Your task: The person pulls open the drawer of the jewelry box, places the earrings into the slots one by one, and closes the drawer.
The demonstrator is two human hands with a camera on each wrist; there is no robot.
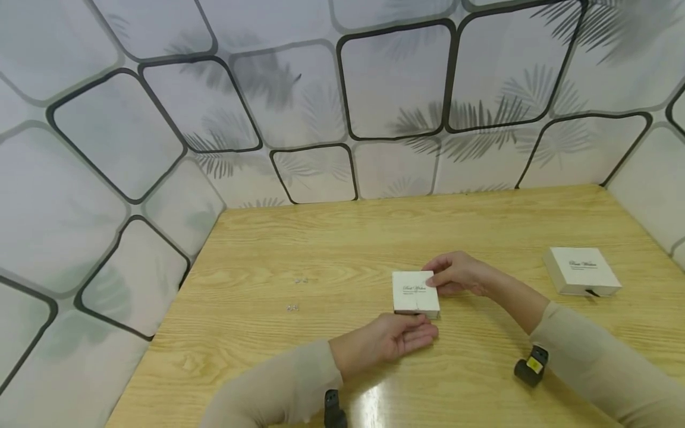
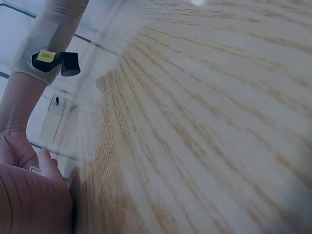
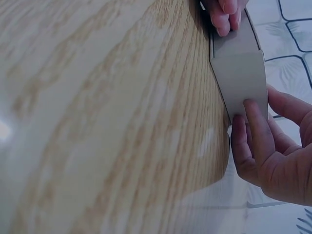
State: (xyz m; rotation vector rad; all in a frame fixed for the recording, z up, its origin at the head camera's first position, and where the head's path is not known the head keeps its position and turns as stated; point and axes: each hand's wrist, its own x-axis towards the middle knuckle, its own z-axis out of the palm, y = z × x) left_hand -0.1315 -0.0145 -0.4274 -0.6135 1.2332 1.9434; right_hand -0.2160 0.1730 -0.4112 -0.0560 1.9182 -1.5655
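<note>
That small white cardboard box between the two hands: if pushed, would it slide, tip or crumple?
The small white square cardboard box lies flat and low on the smooth, glossy wooden table, so it would probably slide rather than tip. Its crisp edges suggest fairly stiff card, unlikely to crumple under a light push. The right hand and left hand touch it only with fingertips, so it is likely light.

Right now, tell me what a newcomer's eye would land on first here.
First, the small white box near the middle of the wooden table, with the left hand at its near edge and the right hand touching its far right corner. Next, a second white box lying apart at the table's right side.
</note>
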